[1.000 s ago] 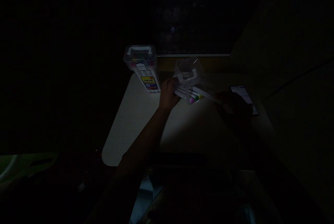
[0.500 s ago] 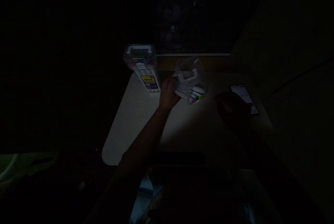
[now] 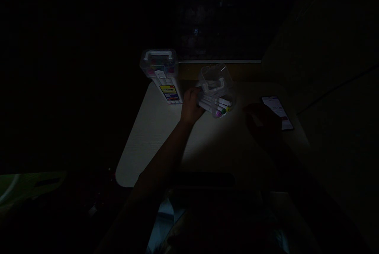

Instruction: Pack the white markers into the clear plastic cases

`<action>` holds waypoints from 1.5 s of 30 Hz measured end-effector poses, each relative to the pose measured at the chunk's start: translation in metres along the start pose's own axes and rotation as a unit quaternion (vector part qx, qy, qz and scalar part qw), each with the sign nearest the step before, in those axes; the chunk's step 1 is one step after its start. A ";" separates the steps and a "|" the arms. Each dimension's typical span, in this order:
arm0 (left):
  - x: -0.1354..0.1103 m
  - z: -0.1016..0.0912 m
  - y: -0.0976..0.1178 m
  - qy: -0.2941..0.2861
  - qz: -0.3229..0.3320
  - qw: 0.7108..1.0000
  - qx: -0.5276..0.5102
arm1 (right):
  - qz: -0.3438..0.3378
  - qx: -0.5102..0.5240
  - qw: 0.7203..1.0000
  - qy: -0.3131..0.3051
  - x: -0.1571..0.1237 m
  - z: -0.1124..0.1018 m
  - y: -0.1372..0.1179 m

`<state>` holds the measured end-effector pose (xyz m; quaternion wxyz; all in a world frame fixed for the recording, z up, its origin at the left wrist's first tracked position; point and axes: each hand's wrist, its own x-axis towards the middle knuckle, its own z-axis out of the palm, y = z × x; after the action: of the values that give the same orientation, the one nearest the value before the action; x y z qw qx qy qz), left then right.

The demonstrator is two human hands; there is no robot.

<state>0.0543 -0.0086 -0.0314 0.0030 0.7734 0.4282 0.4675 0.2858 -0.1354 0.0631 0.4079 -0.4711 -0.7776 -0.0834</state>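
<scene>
In dim light, my left hand (image 3: 191, 104) grips the near left side of a clear plastic marker case (image 3: 207, 98) lying on its side on the small table. Several white markers (image 3: 211, 106) lie in it, their pink, green and yellow ends toward its right opening. The case's clear lid (image 3: 214, 80) with a white handle is swung back behind. My right hand (image 3: 263, 122) hovers in shadow right of the case, beside the phone. Its fingers are curved, with a gap between thumb and fingers; nothing shows in them.
A second, closed marker case (image 3: 167, 80) with a yellow label stands upright at the table's back left. A lit phone (image 3: 278, 114) lies at the right, partly behind my right hand. The pale table (image 3: 148, 139) has a dark slot (image 3: 204, 179) along its near edge.
My right hand has shifted very slightly left, uncovering a bit more of the phone screen. My left hand and the marker case stay in place.
</scene>
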 end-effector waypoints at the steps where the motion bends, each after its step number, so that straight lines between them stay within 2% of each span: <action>1: 0.000 0.000 0.000 0.002 0.001 1.000 -0.003 | 0.009 0.005 1.000 -0.005 0.000 0.001 0.000; 8: 0.000 -0.001 0.001 -0.010 0.000 1.000 -0.022 | 0.109 0.080 0.989 -0.055 0.006 0.017 0.007; 16: -0.001 0.001 -0.001 -0.011 0.003 1.000 -0.023 | 0.118 0.138 0.978 -0.101 0.021 0.036 0.004; 20: -0.001 0.001 -0.002 -0.019 0.016 0.999 -0.030 | 0.124 0.173 0.972 -0.097 0.025 0.038 0.005; 25: -0.003 0.000 -0.004 -0.054 0.007 0.997 -0.057 | 0.134 0.206 0.965 -0.092 0.033 0.040 0.005; 32: -0.003 -0.003 -0.005 -0.084 0.022 0.993 -0.083 | 0.138 0.183 0.972 -0.048 0.041 0.048 0.004; 45: -0.001 -0.007 0.006 -0.095 0.033 0.988 -0.119 | 0.106 0.179 0.977 -0.050 0.041 0.051 0.009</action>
<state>0.0526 -0.0159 -0.0263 0.1202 0.8224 0.3411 0.4392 0.2555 -0.0770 0.0568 0.4530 -0.4736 -0.7450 0.1241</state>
